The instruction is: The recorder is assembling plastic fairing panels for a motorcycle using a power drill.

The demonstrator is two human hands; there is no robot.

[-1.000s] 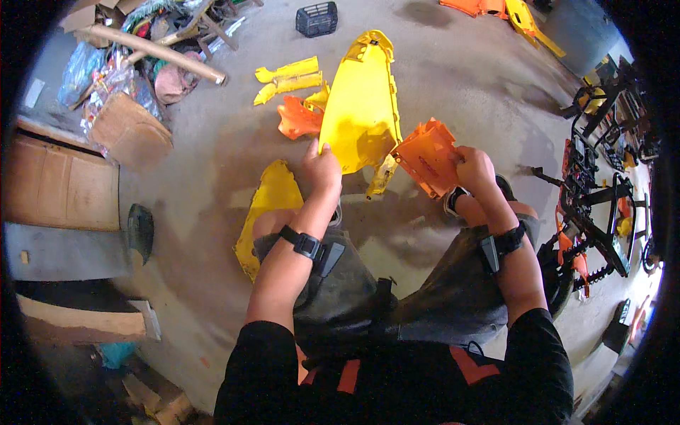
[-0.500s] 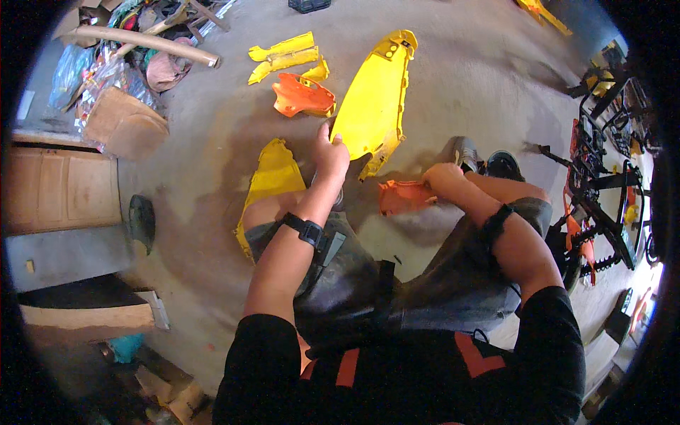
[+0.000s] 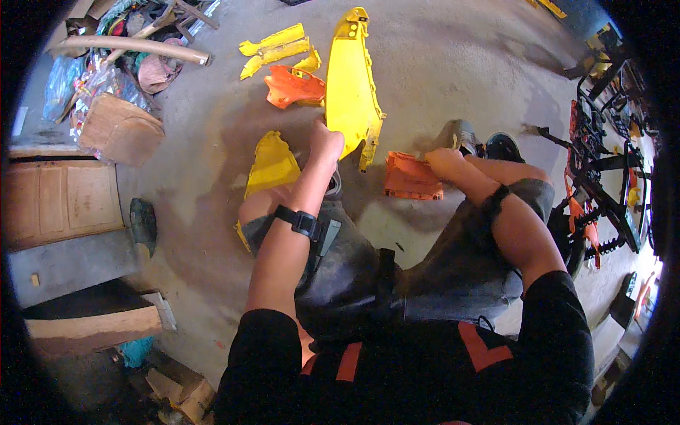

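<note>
My left hand [image 3: 326, 142] is closed on the lower end of a long yellow plastic panel [image 3: 348, 88], which it holds tilted upward with its narrow bracketed end away from me. In my right hand [image 3: 446, 166] is the edge of a small orange plastic panel [image 3: 413, 177], its broad face turned up. Past my left hand, a curved orange fairing piece [image 3: 294, 88] lies on the floor, partly behind the yellow panel. A second large yellow panel [image 3: 270, 164] rests beside my left knee, its lower part hidden by my leg.
Several narrow yellow strips [image 3: 275, 49] lie farther off on the concrete floor. At the right stands a black metal frame [image 3: 602, 180] with cables and orange parts. Far left, a cardboard tube [image 3: 134, 47] lies across a heap of scrap, above a wooden cabinet [image 3: 64, 195].
The long yellow panel has swung more upright and shifted slightly left and away. My right hand has turned the orange panel so more of its flat face shows.
</note>
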